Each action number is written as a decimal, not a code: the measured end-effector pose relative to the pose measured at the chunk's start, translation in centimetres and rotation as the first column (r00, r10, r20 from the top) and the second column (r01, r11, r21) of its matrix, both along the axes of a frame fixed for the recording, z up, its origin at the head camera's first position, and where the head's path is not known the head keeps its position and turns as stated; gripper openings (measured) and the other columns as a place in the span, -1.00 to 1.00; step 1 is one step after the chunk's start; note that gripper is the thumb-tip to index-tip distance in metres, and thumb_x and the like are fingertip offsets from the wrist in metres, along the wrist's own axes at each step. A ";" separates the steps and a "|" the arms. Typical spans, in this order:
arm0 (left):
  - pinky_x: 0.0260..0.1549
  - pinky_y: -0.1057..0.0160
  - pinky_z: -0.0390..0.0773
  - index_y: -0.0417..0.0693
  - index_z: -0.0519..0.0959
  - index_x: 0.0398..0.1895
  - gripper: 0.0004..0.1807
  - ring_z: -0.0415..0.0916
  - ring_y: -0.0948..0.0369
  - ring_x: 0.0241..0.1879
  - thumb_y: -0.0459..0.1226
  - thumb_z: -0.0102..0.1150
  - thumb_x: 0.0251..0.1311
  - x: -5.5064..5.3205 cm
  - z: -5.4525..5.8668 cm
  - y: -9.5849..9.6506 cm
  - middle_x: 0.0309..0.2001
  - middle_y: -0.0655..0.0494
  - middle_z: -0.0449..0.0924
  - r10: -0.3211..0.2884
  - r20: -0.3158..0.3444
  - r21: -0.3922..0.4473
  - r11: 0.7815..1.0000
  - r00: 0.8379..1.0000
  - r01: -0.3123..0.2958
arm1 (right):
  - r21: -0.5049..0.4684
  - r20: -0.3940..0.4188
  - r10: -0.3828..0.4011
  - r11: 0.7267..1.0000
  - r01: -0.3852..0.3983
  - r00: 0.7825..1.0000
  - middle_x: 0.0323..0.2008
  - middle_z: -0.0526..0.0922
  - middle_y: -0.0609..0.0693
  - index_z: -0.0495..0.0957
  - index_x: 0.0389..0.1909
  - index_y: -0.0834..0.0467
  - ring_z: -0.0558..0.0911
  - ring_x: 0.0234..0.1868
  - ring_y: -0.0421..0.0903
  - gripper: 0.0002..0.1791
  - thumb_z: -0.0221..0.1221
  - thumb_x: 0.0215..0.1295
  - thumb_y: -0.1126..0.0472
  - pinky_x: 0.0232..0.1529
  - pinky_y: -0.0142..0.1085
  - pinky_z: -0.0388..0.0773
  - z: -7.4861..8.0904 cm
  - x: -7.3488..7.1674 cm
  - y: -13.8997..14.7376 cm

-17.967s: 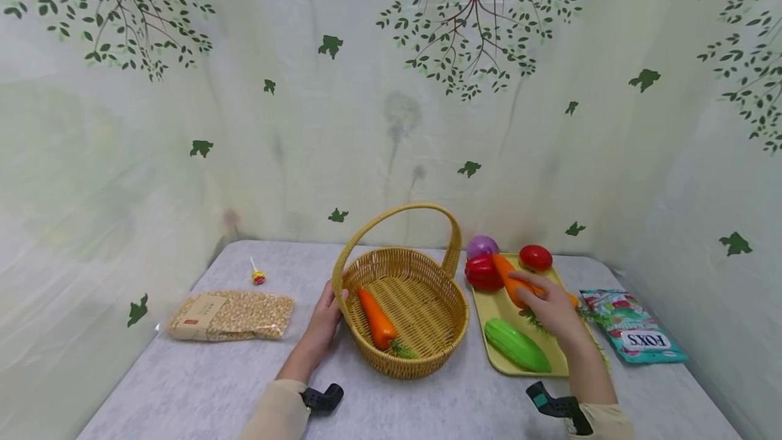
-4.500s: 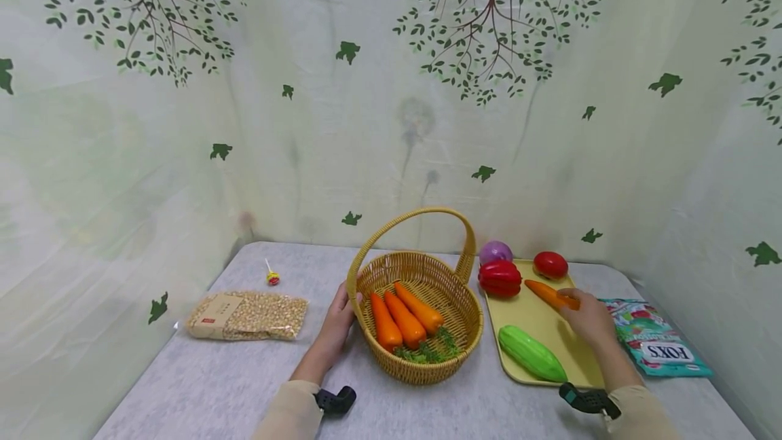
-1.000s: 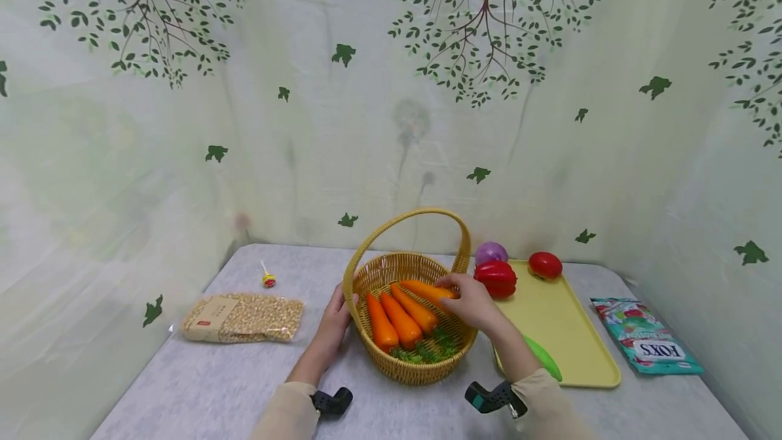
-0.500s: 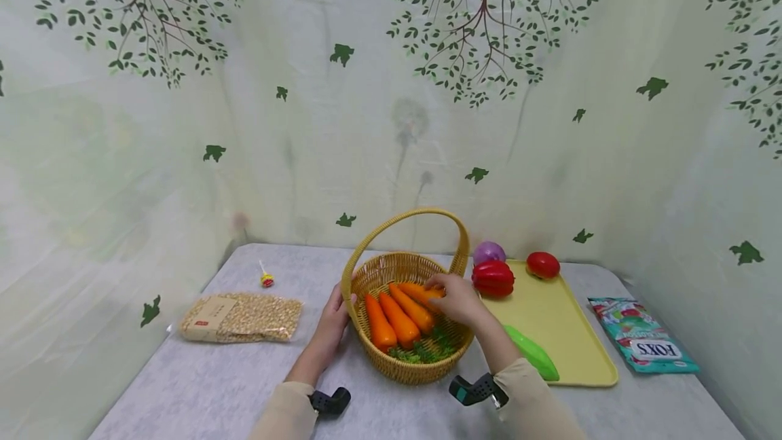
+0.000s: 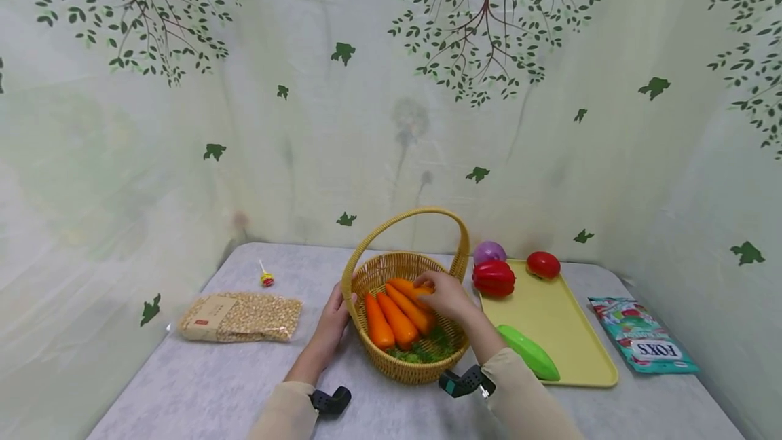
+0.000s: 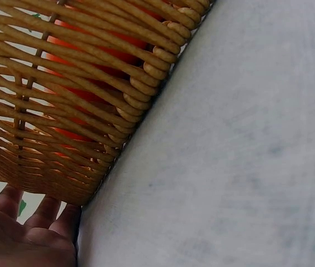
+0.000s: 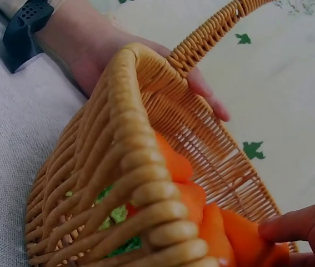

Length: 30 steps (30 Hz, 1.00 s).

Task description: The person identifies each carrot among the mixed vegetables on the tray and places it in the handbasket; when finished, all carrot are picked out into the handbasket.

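Observation:
A round wicker basket point(image 5: 391, 369) with a tall hoop handle stands mid-table. Several orange carrots point(image 5: 398, 321) lie side by side in it, their green tops toward the near wall. My left hand point(image 5: 332, 324) holds the basket's left side, fingers along the outer weave and thumb by the handle's base; in the left wrist view its fingers point(image 6: 45, 211) lie against the wicker. Inside the basket, my right hand point(image 5: 449, 299) pinches the rightmost carrot point(image 5: 406, 287) by its thick end. The right wrist view shows a fingertip pressed on that carrot point(image 7: 249, 236); its leafy end is partly hidden.
Right of the basket, a yellow tray point(image 5: 565, 331) bears a red bell pepper point(image 5: 493, 279), a tomato point(image 5: 543, 265) and a green cucumber-like vegetable point(image 5: 530, 353). A purple onion point(image 5: 489, 252) sits behind. A FOX'S bag point(image 5: 643, 336), a grain pack point(image 5: 241, 318) and a lollipop point(image 5: 266, 278) flank these.
Earlier only one carrot lay in the basket; others have come over from the tray. In the last second my right hand has moved the latest carrot left and down beside the others.

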<state>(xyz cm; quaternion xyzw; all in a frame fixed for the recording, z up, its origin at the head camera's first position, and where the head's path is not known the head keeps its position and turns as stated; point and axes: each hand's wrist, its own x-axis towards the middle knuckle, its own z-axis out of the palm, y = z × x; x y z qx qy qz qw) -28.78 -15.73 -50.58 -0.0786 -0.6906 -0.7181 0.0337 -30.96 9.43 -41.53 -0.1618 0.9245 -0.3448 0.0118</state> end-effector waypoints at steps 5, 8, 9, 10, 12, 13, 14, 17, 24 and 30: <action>0.48 -0.12 0.09 0.19 0.21 0.49 -0.49 0.07 0.05 0.53 -0.17 -0.12 0.53 0.1 0.1 0.1 0.53 0.05 0.17 -0.002 0.004 -0.004 1.000 1.000 0.002 | -0.045 0.052 -0.028 0.999 0.030 0.998 -0.04 0.70 0.18 0.63 -0.07 0.18 0.63 0.03 0.11 -0.76 0.26 0.23 0.31 0.05 -0.01 0.58 -1.1 -0.6 0.4; 0.50 -0.14 0.06 0.21 0.20 0.50 -0.49 0.05 0.06 0.55 -0.15 -0.11 0.53 0.0 0.2 0.0 0.54 0.08 0.16 -0.003 0.012 -0.001 1.000 1.000 0.003 | -0.043 0.079 -0.048 0.998 0.052 0.996 -0.03 0.69 0.20 0.62 -0.07 0.20 0.63 0.04 0.11 -0.75 0.26 0.21 0.32 0.09 -0.01 0.57 -1.6 -0.9 0.5; 0.50 -0.14 0.05 0.22 0.20 0.50 -0.49 0.04 0.07 0.55 -0.15 -0.12 0.53 -0.1 0.2 0.0 0.54 0.09 0.15 -0.003 0.014 0.000 1.000 1.000 0.003 | -0.034 0.082 -0.050 0.998 0.053 0.995 -0.04 0.70 0.19 0.62 -0.08 0.20 0.64 0.03 0.10 -0.75 0.26 0.21 0.32 0.09 -0.01 0.57 -1.7 -0.9 0.5; 0.50 -0.14 0.05 0.22 0.20 0.50 -0.48 0.04 0.07 0.55 -0.15 -0.12 0.53 -0.1 0.1 0.0 0.54 0.10 0.15 -0.003 0.017 0.000 1.000 1.000 0.003 | -0.029 0.082 -0.050 0.998 0.052 0.995 -0.04 0.70 0.19 0.62 -0.08 0.20 0.64 0.03 0.10 -0.75 0.26 0.20 0.31 0.09 -0.01 0.58 -1.8 -1.0 0.6; 0.50 -0.14 0.05 0.22 0.20 0.51 -0.49 0.04 0.07 0.55 -0.16 -0.12 0.53 -0.1 0.1 -0.1 0.54 0.09 0.15 -0.001 0.015 0.001 1.000 1.000 0.001 | -0.013 0.076 -0.043 0.999 0.044 0.996 -0.04 0.70 0.18 0.62 -0.07 0.19 0.65 0.02 0.09 -0.75 0.26 0.22 0.30 0.10 -0.02 0.58 -1.9 -1.0 0.5; 0.50 -0.15 0.05 0.21 0.20 0.51 -0.48 0.03 0.06 0.55 -0.16 -0.13 0.53 -0.1 0.1 -0.1 0.55 0.08 0.15 -0.001 0.012 -0.002 1.000 1.000 0.001 | -0.006 0.067 -0.039 0.999 0.040 0.997 -0.04 0.70 0.18 0.63 -0.07 0.19 0.65 0.02 0.09 -0.75 0.26 0.22 0.30 0.10 -0.01 0.58 -1.9 -0.9 0.5; 0.50 -0.15 0.05 0.21 0.20 0.50 -0.49 0.03 0.06 0.55 -0.17 -0.13 0.53 -0.1 0.0 -0.1 0.55 0.07 0.14 0.001 0.012 -0.003 1.000 1.000 -0.001 | 0.001 0.054 -0.032 0.999 0.032 0.998 -0.04 0.71 0.17 0.63 -0.07 0.20 0.65 0.02 0.08 -0.75 0.27 0.22 0.29 0.11 -0.01 0.57 -2.0 -0.9 0.5; 0.50 -0.14 0.05 0.20 0.20 0.50 -0.49 0.03 0.05 0.55 -0.17 -0.13 0.53 -0.1 0.0 0.0 0.55 0.06 0.14 0.000 0.012 -0.001 1.000 1.000 0.000 | -0.006 0.016 -0.020 1.000 0.020 1.000 -0.02 0.70 0.15 0.64 -0.04 0.20 0.63 0.05 0.08 -0.74 0.27 0.25 0.28 0.16 0.01 0.54 -2.0 -0.6 0.6; 0.47 -0.13 0.14 0.16 0.25 0.49 -0.47 0.12 0.02 0.52 -0.17 -0.05 0.50 0.0 0.2 0.0 0.52 0.00 0.23 0.024 0.017 -0.038 0.999 1.000 -0.023 | -0.098 -0.128 -0.018 0.995 0.006 0.992 0.02 0.69 0.08 0.67 -0.02 0.14 0.61 0.08 0.06 -0.75 0.25 0.29 0.26 0.15 0.04 0.53 -1.4 1.0 1.5; 0.35 -0.11 0.35 0.04 0.34 0.44 -0.48 0.39 -0.04 0.38 -0.20 0.06 0.45 0.0 2.0 -0.9 0.36 -0.10 0.46 0.075 -0.055 -0.303 0.949 0.996 -0.088 | -0.143 -0.267 -0.084 0.989 0.046 0.960 -0.03 0.71 0.02 0.68 -0.05 0.08 0.63 0.01 -0.01 -0.78 0.24 0.31 0.27 0.07 -0.02 0.62 -0.3 1.9 3.7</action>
